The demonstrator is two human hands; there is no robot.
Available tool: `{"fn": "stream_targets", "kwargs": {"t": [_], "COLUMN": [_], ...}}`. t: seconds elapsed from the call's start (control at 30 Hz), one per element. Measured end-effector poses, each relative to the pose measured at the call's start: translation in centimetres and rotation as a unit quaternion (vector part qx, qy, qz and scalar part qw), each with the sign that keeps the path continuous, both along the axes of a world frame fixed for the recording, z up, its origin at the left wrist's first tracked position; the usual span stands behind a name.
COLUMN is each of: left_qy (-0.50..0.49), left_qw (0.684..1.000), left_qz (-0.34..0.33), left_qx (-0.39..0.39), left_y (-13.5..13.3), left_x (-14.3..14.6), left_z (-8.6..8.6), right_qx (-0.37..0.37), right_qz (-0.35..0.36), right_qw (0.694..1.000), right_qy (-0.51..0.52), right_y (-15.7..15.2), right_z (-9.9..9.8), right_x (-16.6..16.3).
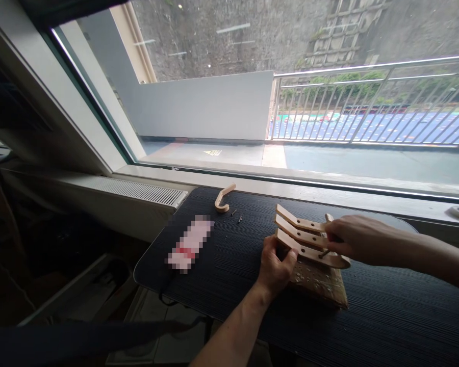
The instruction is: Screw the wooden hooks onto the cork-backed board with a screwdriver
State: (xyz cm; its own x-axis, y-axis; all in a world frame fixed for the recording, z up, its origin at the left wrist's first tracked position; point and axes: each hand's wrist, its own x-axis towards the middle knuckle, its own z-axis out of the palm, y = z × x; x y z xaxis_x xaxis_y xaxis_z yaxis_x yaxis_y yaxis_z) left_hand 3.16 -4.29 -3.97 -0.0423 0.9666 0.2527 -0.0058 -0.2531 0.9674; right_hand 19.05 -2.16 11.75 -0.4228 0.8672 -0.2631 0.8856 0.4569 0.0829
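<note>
Three pale wooden hooks lie side by side across a worn wooden block (317, 283) on the dark table. My left hand (276, 265) is closed on the left end of the nearest wooden hook (309, 252), its thumb on top. Over the right part of the hooks, my right hand (344, 234) is closed, its fingers at a small dark screw (324, 253) that stands tilted at a hole in that hook. How its fingertips grip is partly hidden. Dark holes show in the middle hook (304, 236) and the farthest hook (300, 223).
A loose wooden hook (224, 200) lies at the table's back left, with two screws (237, 216) beside it. A blurred pink-and-red item (191, 244) is on the left of the dark table (225, 275). The window sill (248, 184) borders the far edge.
</note>
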Motion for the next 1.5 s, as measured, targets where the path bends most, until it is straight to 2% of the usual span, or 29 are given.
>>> {"fn": "stream_targets", "kwargs": {"t": [0.13,0.37,0.5,0.7,0.87,1.03,1.2,1.3,1.37,1.5], "left_qy": [0.002,0.004,-0.004,-0.002,-0.001,0.003,0.010,0.000,-0.002,0.000], "left_qw": [1.000,1.000,1.000,1.000,1.000,1.000,1.000,1.000,1.000,1.000], "left_qz": [0.008,0.010,0.004,0.010,0.011,0.012,0.009,0.003,0.001,0.006], "left_qx": [0.001,0.008,0.006,0.000,0.000,0.009,0.006,-0.001,-0.005,-0.005], "left_y": [0.0,-0.1,0.0,0.0,-0.1,-0.1,0.0,0.0,-0.1,-0.2], "left_x": [0.1,0.1,0.1,0.1,0.1,0.1,0.1,0.1,0.1,0.0], "left_z": [-0.1,-0.2,-0.1,-0.2,0.0,-0.1,-0.1,0.0,0.1,0.3], "right_qx": [-0.001,-0.019,-0.021,0.017,0.029,0.009,-0.013,0.005,0.007,0.002], "right_qz": [-0.017,0.048,0.086,0.041,0.021,0.049,0.100,0.089,0.055,-0.008], "right_qw": [1.000,0.998,0.996,0.999,0.998,0.997,0.995,0.996,0.998,1.000], "right_qy": [-0.016,-0.035,-0.017,-0.004,-0.043,-0.060,0.003,0.013,0.021,0.012], "right_y": [0.1,-0.9,-0.9,-0.2,-0.3,-0.9,-1.0,-0.5,-0.2,0.0], "right_z": [0.3,2.0,1.1,-0.4,0.5,2.0,1.1,0.1,-0.3,-0.1], "right_x": [0.2,0.0,0.1,0.8,0.0,-0.7,-0.2,0.4,0.8,1.0]}}
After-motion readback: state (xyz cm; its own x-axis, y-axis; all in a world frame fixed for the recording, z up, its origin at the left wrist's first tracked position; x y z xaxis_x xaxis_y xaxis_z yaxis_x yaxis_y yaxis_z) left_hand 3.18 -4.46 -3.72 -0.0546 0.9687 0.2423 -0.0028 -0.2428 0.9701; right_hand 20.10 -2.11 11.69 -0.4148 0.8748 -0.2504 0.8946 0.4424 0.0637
